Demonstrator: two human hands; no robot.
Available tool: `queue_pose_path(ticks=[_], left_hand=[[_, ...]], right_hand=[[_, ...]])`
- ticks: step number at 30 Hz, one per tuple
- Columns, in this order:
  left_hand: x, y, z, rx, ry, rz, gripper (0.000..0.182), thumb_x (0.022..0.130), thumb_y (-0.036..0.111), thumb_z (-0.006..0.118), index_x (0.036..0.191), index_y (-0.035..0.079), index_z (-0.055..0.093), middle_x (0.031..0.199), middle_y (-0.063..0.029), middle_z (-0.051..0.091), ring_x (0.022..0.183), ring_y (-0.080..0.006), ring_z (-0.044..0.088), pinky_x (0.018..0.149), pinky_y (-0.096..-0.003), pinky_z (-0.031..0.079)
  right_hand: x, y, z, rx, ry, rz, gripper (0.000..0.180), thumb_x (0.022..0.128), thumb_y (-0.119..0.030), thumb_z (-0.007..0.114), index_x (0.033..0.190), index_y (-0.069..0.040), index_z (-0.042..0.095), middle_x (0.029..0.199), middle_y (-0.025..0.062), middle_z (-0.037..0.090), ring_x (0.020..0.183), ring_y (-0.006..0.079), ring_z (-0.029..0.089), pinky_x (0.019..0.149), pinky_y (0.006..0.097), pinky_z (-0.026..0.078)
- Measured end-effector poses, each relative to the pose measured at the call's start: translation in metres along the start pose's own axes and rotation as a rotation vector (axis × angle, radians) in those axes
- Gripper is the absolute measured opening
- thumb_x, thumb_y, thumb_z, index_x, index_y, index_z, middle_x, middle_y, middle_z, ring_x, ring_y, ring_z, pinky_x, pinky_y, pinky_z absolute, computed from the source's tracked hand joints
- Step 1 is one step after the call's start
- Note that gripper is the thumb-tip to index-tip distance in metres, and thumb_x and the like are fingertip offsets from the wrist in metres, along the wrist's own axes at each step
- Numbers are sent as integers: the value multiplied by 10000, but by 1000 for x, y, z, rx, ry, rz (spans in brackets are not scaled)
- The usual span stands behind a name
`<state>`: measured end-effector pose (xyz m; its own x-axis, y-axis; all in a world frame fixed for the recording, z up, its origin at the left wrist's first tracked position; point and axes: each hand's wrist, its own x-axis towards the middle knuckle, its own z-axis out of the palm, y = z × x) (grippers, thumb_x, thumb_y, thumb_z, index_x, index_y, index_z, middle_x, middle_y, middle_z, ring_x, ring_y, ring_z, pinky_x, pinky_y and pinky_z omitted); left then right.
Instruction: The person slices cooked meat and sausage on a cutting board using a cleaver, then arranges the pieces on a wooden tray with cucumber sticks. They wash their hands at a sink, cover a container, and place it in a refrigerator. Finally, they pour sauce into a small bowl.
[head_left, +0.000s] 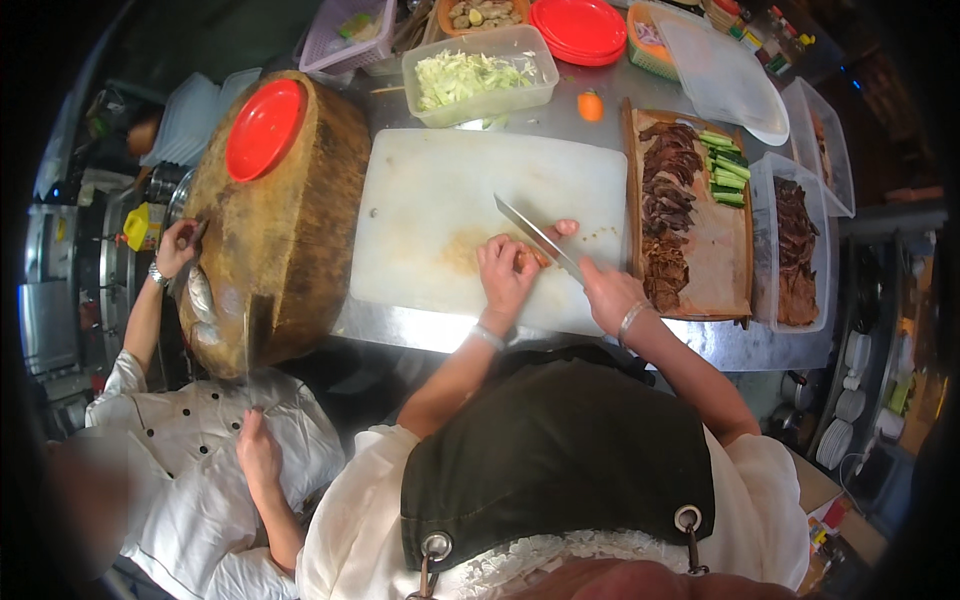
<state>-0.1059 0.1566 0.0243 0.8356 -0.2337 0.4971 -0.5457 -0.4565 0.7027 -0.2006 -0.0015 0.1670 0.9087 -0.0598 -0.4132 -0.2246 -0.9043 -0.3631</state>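
On the white cutting board (427, 187), my left hand (506, 274) holds down a reddish-brown piece of food (534, 257), perhaps sausage or meat. Closed round the handle of a kitchen knife (536, 234), my right hand (611, 292) keeps the blade slanting across the board over that piece. Another pinkish piece (566, 226) lies just past the blade. Small crumbs and a brownish stain mark the board near my hands. To the right stands a wooden tray (705, 285) with sliced dark meat (671, 176) and cucumber sticks (726, 172).
A co-worker at the left holds a cleaver (247, 337) over a thick wooden chopping block (262, 217) with fish (200, 294) and a red plate (264, 131). Behind the board are shredded cabbage in a plastic tub (484, 109), an orange pepper-like vegetable (590, 106) and stacked red plates (577, 30).
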Motion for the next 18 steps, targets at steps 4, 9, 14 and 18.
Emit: queue_pose_path(ticks=[4, 9, 14, 18], left_hand=[[1, 1, -1, 8, -26, -23, 194, 634, 71, 679, 819, 82, 623, 956, -64, 566, 882, -284, 493, 755, -374, 442], [3, 3, -3, 21, -18, -13, 195, 631, 69, 681, 817, 82, 624, 948, -57, 569, 872, -283, 491, 755, -377, 443], [5, 3, -2, 50, -23, -3, 197, 633, 61, 676, 822, 79, 622, 946, -70, 569, 876, -291, 497, 753, -383, 444], [3, -1, -4, 14, -23, 11, 192, 644, 60, 670, 828, 71, 619, 953, -86, 566, 890, -301, 501, 764, -388, 446]], right_hand=[[-34, -1, -8, -6, -55, -5, 214, 833, -35, 504, 1034, -34, 433, 757, 209, 643, 740, 425, 634, 651, 537, 486], [-29, 0, 2, -24, -55, -3, 210, 827, -21, 476, 1031, -33, 426, 757, 209, 639, 748, 427, 634, 657, 529, 491], [26, -9, 31, 25, 10, -43, 200, 839, 1, 446, 1038, -21, 435, 812, 223, 657, 793, 426, 643, 704, 518, 498], [55, -7, 36, 74, 81, -54, 245, 827, -2, 490, 1065, -25, 434, 772, 236, 642, 770, 440, 627, 684, 547, 477]])
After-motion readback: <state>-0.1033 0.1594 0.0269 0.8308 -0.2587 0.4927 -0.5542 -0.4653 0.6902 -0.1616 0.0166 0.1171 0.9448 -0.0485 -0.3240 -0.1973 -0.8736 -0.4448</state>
